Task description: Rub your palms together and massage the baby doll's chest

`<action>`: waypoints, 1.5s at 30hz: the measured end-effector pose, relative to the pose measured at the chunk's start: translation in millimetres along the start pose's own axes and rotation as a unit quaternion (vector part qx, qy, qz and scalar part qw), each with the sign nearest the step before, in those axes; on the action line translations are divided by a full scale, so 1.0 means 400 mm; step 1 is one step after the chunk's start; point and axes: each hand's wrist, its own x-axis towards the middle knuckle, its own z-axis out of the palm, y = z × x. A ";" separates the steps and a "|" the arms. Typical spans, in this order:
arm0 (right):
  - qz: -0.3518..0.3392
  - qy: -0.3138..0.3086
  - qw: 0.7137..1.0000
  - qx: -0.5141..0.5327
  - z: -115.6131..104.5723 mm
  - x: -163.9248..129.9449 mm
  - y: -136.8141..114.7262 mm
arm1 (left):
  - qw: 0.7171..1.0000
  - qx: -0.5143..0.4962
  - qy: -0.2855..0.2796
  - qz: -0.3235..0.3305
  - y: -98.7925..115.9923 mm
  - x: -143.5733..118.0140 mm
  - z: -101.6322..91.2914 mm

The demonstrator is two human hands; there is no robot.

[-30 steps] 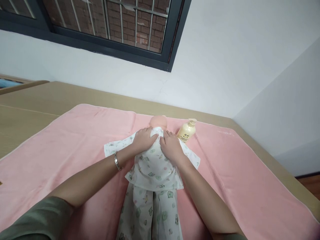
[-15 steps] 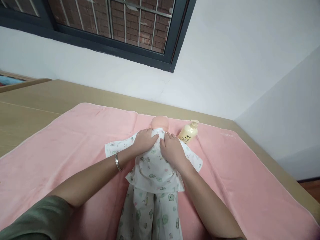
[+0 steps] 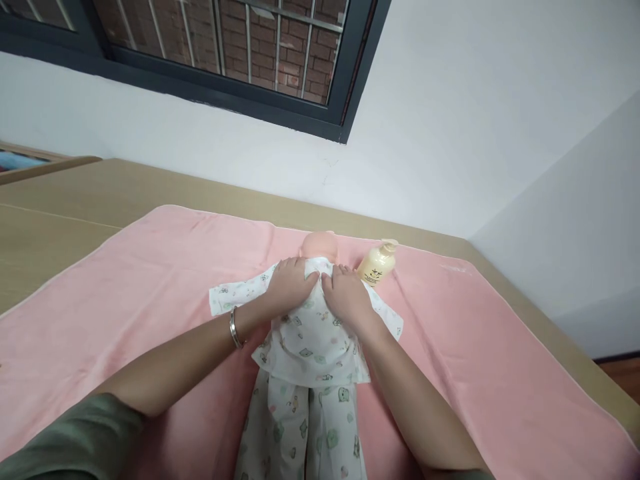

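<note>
While both hands, left hand (image 3: 291, 285) and right hand (image 3: 346, 297), press flat and open on the doll (image 3: 310, 333) lying on the pink towel (image 3: 150, 280), a sideways sweep could topple the nearby lotion bottle (image 3: 377, 263).

Very little differs. The left hand (image 3: 293, 283) and right hand (image 3: 347, 298) sit slightly closer together on the doll's chest than a second ago, thumbs nearly meeting, and the printed top (image 3: 307, 340) beneath them lies a touch smoother at the collar.
</note>
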 end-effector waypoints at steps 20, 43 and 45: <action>-0.022 0.026 0.999 -0.023 -0.012 -0.008 -0.002 | 0.999 -0.002 0.030 -0.021 0.004 -0.008 0.017; -0.009 0.029 0.999 0.031 0.006 0.022 0.037 | 0.999 0.014 0.047 -0.006 0.010 -0.018 0.026; -0.007 0.028 0.999 0.036 0.006 0.022 0.038 | 0.999 0.010 0.044 -0.005 0.010 -0.019 0.024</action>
